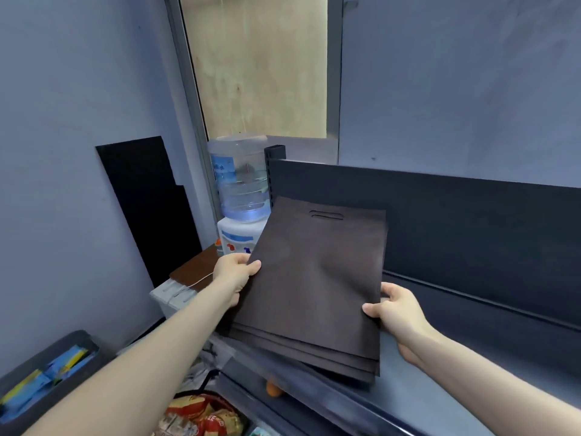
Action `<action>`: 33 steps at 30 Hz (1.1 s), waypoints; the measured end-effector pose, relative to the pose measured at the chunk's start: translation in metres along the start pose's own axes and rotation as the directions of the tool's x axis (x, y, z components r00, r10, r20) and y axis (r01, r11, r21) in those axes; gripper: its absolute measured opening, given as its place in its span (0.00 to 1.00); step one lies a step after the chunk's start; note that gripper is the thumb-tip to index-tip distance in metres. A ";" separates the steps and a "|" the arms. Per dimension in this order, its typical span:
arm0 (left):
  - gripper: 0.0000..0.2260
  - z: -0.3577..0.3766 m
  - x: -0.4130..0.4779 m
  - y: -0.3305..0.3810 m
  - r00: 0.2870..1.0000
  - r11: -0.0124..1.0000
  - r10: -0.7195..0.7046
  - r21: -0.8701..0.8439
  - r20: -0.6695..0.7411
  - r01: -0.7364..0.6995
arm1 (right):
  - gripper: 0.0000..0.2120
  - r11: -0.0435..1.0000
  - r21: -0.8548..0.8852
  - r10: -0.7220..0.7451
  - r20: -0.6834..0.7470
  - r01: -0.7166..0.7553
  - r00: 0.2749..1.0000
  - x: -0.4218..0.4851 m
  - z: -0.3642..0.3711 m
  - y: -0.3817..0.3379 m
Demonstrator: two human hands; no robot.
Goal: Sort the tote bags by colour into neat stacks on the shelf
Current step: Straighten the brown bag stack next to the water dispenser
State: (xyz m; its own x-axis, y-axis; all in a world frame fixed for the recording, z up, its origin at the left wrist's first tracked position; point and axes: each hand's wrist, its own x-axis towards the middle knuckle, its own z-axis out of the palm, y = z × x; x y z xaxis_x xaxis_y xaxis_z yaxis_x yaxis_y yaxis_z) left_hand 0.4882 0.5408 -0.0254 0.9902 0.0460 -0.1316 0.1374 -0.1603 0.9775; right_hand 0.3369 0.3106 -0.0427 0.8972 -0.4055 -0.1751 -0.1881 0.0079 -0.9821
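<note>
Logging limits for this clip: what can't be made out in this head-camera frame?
Head view throughout.
- Bag count: the brown tote bags show only staggered near edges; the top one covers the rest.
- Fingers of the left hand and right hand: hidden beneath the stack.
- Orange object: mostly behind the shelf lip.
- Grey bin: cut off by the frame's left edge.

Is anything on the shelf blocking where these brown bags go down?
Nothing visible: the shelf beside the brown bags shows bare, though the part under them is hidden.
</note>
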 end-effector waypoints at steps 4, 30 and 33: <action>0.05 -0.018 0.030 0.003 0.999 1.000 0.002 0.011 0.034 -0.003 | 0.16 0.999 0.001 0.033 -0.028 -0.033 0.999 0.007 0.032 -0.002; 0.14 -0.060 0.147 -0.030 0.985 0.988 -0.069 0.147 0.159 0.045 | 0.12 0.980 -0.032 0.175 -0.317 -0.195 0.932 0.063 0.141 0.013; 0.14 -0.061 0.155 -0.036 0.985 0.986 -0.073 0.161 0.154 0.048 | 0.09 0.977 -0.076 0.164 -0.338 -0.201 0.927 0.067 0.144 0.013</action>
State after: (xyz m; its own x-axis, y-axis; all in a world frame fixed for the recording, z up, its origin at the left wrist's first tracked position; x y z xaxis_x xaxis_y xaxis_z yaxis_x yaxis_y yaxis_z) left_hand 0.6353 0.6140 -0.0708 0.9694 -0.0945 -0.2266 0.1869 -0.3142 0.9308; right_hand 0.4519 0.4149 -0.0775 0.6657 -0.6831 -0.3003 -0.3940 0.0200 -0.9189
